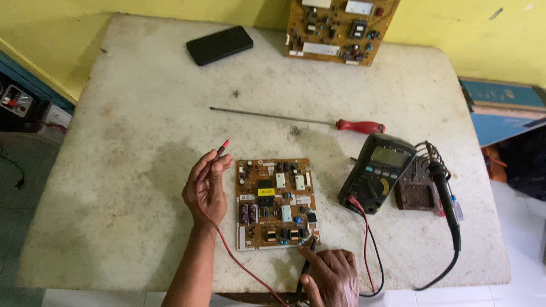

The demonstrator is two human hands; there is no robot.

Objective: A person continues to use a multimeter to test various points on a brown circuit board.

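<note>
Table (142,170): worn white top, stained; its near edge is cut off by the frame.

Left hand (206,190): raised off the table, palm turned toward the camera, fingers (211,170) curled loosely round the red probe (222,149). Grip is between thumb and fingertips; the probe tip points up and away, past the fingertips, touching nothing. Red lead (239,262) runs from the hand down along the forearm and off the bottom edge.

Board (276,203): brown, lying flat just right of the left fingers, not touched by them. Small parts on it are too fine to tell apart.

Right hand (329,276): partly cut off at the bottom edge. Fingers closed in a pen-like pinch on the black probe (310,253); its tip rests at the near right corner of the board, just beyond the fingertips. Exact contact point hidden by the fingers and too small to make out.

Meter (378,173): dark, propped at a tilt, up and right of the right hand, apart from it. Screen reading not legible. Red and black leads leave its lower end.

Soldering iron (445,196): black, lying on a rusty stand (418,193) just right of the meter; cord loops toward the table's near edge.

Far from both hands: red screwdriver (318,120) beyond the board; black phone (219,45); second board (338,28) leaning on the yellow wall, top cut off.
</note>
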